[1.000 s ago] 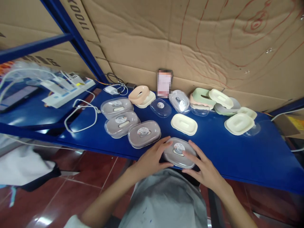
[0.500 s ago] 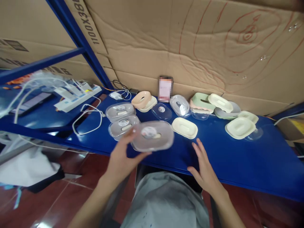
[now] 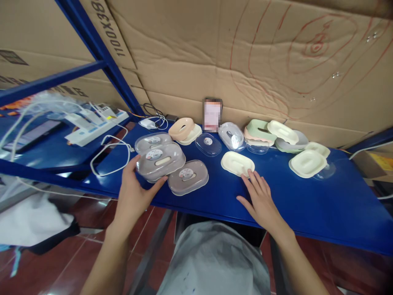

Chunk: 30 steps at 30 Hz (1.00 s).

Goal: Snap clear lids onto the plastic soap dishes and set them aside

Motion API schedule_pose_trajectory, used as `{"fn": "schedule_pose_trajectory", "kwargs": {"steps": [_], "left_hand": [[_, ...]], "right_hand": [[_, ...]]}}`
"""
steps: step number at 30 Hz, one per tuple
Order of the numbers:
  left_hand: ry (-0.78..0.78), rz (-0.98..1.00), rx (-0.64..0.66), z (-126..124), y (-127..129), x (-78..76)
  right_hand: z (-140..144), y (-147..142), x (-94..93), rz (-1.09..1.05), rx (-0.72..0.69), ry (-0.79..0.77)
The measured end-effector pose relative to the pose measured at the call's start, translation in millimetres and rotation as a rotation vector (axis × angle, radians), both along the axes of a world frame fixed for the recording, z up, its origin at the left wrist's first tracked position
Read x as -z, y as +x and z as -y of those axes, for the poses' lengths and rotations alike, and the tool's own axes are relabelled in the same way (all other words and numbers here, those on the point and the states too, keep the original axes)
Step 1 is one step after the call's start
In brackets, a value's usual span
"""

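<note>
My left hand [image 3: 136, 178] has its fingers and thumb around the near side of an oval lidded soap box [image 3: 172, 153], grey under a clear lid with a round label. That box appears to overlie another at the left, whose rim partly shows below it. Just to the right lies a similar soap box [image 3: 198, 180] on the blue table. A matching box [image 3: 152, 139] stands behind, partly covered. My right hand [image 3: 258, 194] holds nothing, its fingers stretched out at the front edge of a cream oval tray [image 3: 235, 161].
Along the back stand a peach oval part [image 3: 181, 127], a clear lid [image 3: 208, 145], a phone-like screen [image 3: 212, 115], another lidded box [image 3: 231, 134] and green and pink parts [image 3: 259, 130]. Cream trays [image 3: 308, 163] lie at the right. A power strip [image 3: 95, 129] and cables [image 3: 93, 164] occupy the left.
My left hand has carried its soap box leftward, over the left-hand boxes. The box at its right has come into view. My right hand has come up to the cream tray's front edge.
</note>
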<state>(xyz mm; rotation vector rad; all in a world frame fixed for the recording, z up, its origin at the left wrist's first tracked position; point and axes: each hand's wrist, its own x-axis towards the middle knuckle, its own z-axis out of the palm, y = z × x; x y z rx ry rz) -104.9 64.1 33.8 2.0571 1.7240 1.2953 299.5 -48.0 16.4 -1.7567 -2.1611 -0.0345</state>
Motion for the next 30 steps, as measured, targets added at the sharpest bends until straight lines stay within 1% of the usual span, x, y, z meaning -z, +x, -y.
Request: {"fn": "schedule_pose_trajectory", "kwargs": {"steps": [3, 6, 10, 13, 16, 18, 20, 23, 24, 25, 27, 30], "left_hand": [[0.049, -0.045, 0.041, -0.8, 0.9, -3.6], [0.085, -0.075, 0.049, -1.4, 2.8, -4.5], [0.091, -0.059, 0.019, -2.4, 3.0, -7.2], [0.106, -0.051, -0.002, -1.9, 6.8, -17.2], [0.130, -0.045, 0.037, 7.3, 25.9, -29.1], [0.119, -0.035, 0.126, 21.9, 49.1, -31.2], [0.087, -0.034, 0.263, 42.1, 76.5, -25.2], [-0.027, -0.080, 0.519, 71.0, 111.3, -4.4], [-0.068, -0.097, 0.563, 77.1, 118.8, 3.5], [-0.101, -0.109, 0.578, 80.5, 123.8, 10.9], [-0.119, -0.115, 0.540, 79.6, 128.2, 22.3], [-0.080, -0.124, 0.440, 65.6, 128.7, 29.2]], "right_hand": [[-13.6, 8.6, -4.1, 0.042, -0.016, -0.001], [-20.4, 15.4, -10.2, 0.065, -0.064, -0.019], [-19.2, 21.8, -18.3, 0.059, -0.098, -0.011], [-12.6, 25.6, -18.6, 0.031, -0.079, 0.006], [0.1, 30.6, -12.9, -0.006, -0.037, 0.038], [12.7, 36.9, -8.0, -0.030, 0.004, 0.065], [28.3, 46.7, -3.6, -0.048, 0.061, 0.096], [54.5, 65.9, 1.7, -0.083, 0.161, 0.138], [62.9, 72.0, 3.3, -0.103, 0.187, 0.146], [70.8, 77.2, 4.9, -0.128, 0.206, 0.152], [83.6, 83.3, 8.5, -0.183, 0.226, 0.165], [93.5, 78.6, 13.4, -0.246, 0.238, 0.189]]}}
